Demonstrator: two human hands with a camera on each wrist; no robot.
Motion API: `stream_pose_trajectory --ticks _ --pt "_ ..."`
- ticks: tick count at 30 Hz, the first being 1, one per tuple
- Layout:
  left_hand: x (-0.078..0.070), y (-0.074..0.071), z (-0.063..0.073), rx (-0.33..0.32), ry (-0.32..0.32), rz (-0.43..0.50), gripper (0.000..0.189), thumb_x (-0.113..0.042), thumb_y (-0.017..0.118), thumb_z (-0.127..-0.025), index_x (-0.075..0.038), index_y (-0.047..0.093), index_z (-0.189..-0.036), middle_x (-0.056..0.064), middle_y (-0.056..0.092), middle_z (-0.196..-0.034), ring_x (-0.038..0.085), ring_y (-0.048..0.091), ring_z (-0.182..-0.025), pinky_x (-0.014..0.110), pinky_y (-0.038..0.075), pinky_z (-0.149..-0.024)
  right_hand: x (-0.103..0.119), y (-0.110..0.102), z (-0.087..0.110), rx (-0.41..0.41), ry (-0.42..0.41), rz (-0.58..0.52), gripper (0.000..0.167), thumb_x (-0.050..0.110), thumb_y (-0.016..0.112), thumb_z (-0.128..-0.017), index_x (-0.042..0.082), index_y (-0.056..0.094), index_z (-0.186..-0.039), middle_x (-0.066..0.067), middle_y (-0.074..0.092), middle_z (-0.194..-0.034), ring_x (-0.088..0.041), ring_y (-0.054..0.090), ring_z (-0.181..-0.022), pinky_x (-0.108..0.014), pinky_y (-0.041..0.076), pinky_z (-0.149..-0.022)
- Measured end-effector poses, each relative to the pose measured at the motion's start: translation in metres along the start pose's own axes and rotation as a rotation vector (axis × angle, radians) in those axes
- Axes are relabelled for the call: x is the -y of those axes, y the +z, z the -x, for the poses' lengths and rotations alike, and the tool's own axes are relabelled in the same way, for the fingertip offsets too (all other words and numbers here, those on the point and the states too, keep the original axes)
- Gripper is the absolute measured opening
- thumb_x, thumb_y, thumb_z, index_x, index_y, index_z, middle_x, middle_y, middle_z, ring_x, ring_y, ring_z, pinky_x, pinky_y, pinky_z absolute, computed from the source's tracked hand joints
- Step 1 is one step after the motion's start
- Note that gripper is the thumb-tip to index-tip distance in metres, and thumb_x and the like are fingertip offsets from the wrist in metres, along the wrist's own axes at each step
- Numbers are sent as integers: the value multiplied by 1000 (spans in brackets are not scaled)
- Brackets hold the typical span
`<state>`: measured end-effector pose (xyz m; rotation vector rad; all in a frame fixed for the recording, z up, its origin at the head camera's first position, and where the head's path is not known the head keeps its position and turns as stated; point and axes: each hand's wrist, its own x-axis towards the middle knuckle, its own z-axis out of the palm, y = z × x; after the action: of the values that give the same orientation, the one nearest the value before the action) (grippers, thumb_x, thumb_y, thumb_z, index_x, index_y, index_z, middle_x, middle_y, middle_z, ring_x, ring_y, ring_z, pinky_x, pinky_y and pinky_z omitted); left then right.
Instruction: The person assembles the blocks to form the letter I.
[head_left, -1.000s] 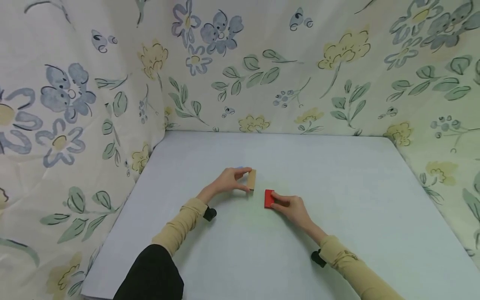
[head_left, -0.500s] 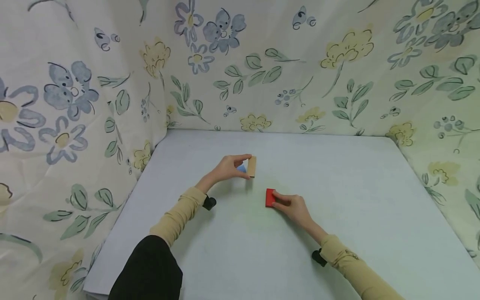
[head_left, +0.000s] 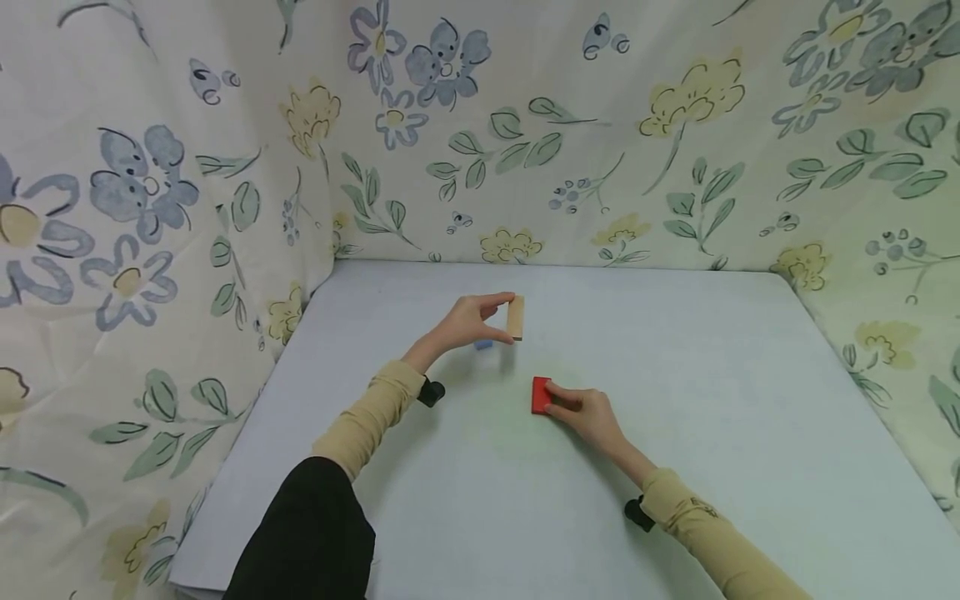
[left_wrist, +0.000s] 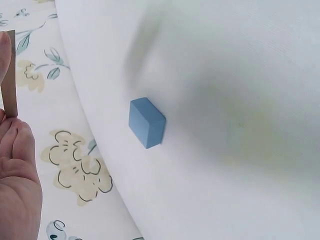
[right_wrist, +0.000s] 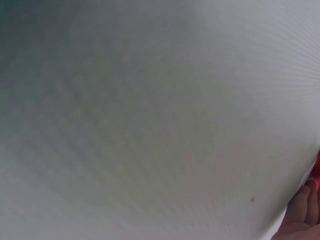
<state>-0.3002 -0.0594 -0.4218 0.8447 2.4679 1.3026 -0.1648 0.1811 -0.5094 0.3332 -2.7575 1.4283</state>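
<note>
My left hand (head_left: 467, 322) pinches a flat wooden block (head_left: 515, 318) by its two ends between thumb and fingers, held up over the table with a shadow below. In the left wrist view the same block (left_wrist: 9, 75) shows at the left edge. A small blue block (left_wrist: 146, 123) lies on the table; the head view has it partly hidden behind the left hand. Nearer to me, my right hand (head_left: 588, 413) grips a red rectangular block (head_left: 541, 396) at its right side, close over the table. Only a sliver of the red block (right_wrist: 316, 172) appears in the right wrist view.
The white table (head_left: 697, 375) spreads around both hands. A flower-printed cloth (head_left: 555, 133) hangs along its back and sides. Black wrist cameras sit at both sleeves, and a dark sleeve (head_left: 307, 533) covers the left upper arm.
The left hand has carried the wooden block away from me and slightly right, uncovering more of the blue block's surroundings. The right hand and red block stay almost where they were.
</note>
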Motion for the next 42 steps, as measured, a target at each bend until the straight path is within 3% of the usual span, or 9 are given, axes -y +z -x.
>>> stream_pose_trajectory --ticks 13,21,28,34,42 --pt "-13 12 -10 2 41 24 80 -19 83 -71 -11 46 -141 3 44 -147 14 42 -136 20 39 -107 -2 1 -1 -2 -3 13 44 17 74 -82 12 63 -124 -7 64 -122 -25 61 -115 -39 52 -93" --pt "-21 12 -15 -4 54 21 81 -19 83 -71 -11 44 -142 2 44 -148 12 41 -136 18 39 -106 0 2 -1 10 7 4 44 18 74 -83 12 62 -125 -8 64 -123 -26 61 -114 -31 52 -89" --pt "-35 11 -18 -14 62 30 82 -21 83 -71 -13 44 -142 1 44 -148 13 42 -136 18 40 -106 0 2 -1 2 6 -14 43 17 73 -83 12 63 -124 -7 64 -123 -26 59 -117 -41 51 -94" --pt "-44 11 -20 -9 74 34 82 -22 83 -71 -13 44 -142 1 43 -148 13 42 -136 19 40 -106 1 2 -1 3 18 -19 44 17 74 -82 13 63 -124 -6 64 -123 -25 60 -117 -37 51 -94" --pt "-41 18 -23 -14 76 45 82 -22 83 -72 -13 43 -143 0 42 -149 12 41 -137 17 38 -107 0 3 -1 16 32 -15 44 20 73 -83 13 62 -126 -7 63 -124 -26 59 -118 -40 51 -94"
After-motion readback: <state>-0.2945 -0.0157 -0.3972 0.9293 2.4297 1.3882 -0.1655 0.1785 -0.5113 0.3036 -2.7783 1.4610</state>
